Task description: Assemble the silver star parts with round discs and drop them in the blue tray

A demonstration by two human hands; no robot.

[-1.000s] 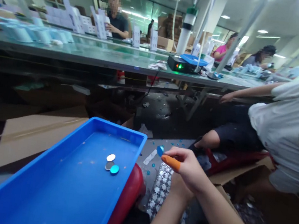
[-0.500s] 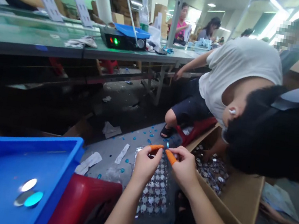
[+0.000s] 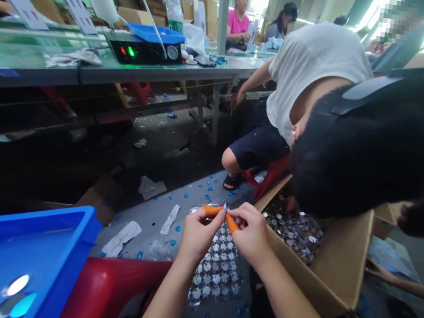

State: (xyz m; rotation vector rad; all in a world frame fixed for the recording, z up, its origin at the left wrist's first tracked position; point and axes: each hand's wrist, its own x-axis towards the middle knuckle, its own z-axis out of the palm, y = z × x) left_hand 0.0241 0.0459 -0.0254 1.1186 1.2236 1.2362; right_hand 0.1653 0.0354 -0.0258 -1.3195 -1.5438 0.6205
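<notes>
Tiny blue-and-silver round piece [image 3: 225, 207] sits at the meeting point of both hands, too small to make out in detail. The left hand [image 3: 197, 236] and right hand [image 3: 250, 234] are each closed to a narrow pinch, and their grips appear to hold the piece by its rim between them. An orange rubber finger cot [image 3: 210, 211] covers a left fingertip, and a matching orange rubber finger cot [image 3: 231, 224] covers a right one.

The piece looks light, thin and stiff, with a smooth face that is likely slippery, so its edge seems the surest place to hold. The rubber cots probably add friction. It could easily flick away from so small a hold.

Below the hands, at 6 o'clock, lies a silver foil sheet printed with rows of round shapes [image 3: 215, 271]. At 3 o'clock, an open brown cardboard box [image 3: 315, 270] holds a heap of loose shiny discs [image 3: 293, 229]. At 8 o'clock are a bright blue plastic tray [image 3: 27, 222] and a red plastic stool [image 3: 112, 293]. Small blue pieces dot the grey floor [image 3: 149, 261]. At 12 o'clock, a long green-topped surface [image 3: 14, 44] carries a black box with lit indicators [image 3: 144, 52]. A co-worker in a white T-shirt [image 3: 314, 62] bends forward at 1 o'clock.
</notes>
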